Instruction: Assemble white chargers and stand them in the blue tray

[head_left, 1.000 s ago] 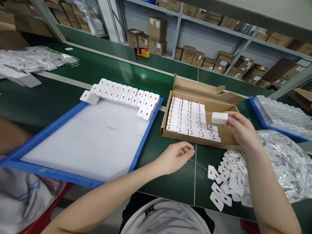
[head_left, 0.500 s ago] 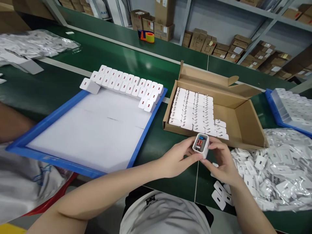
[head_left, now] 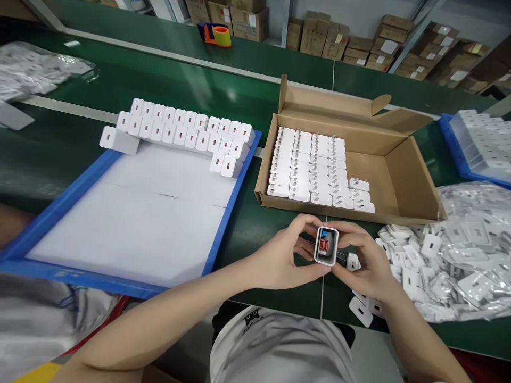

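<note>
Background: cartons (head_left: 315,34) in a row across the top of the frame, with an orange-yellow roll (head_left: 221,36) left of them.
Bench: green top (head_left: 247,213), crossed by pale lines.
Case: white and open-ended (head_left: 326,246), right of centre in the lower half of the frame, held above the bench between both hands; its opening faces the camera and shows red and blue parts inside.
Left hand: (head_left: 285,255) part-closed, thumb low and fingers curled, gripping the left side of the case.
Right hand: (head_left: 365,260) likewise part-closed, fingers at the upper right side of the case, thumb near its lower right corner.
Dark piece: (head_left: 341,259) between case and right palm, partly hidden, beside a small white plate (head_left: 353,261); what it is, I cannot tell.
Box: brown, lid up (head_left: 415,181), just above the hands; plugs (head_left: 303,170) fill its left part, prongs upward.
Tray: blue-rimmed (head_left: 235,213), left half, white blocks (head_left: 179,127) lined along its far end.
Bag: clear plastic (head_left: 475,255), lower right, amid white plates.
Far left: part of another person's arm (head_left: 11,223).
</note>
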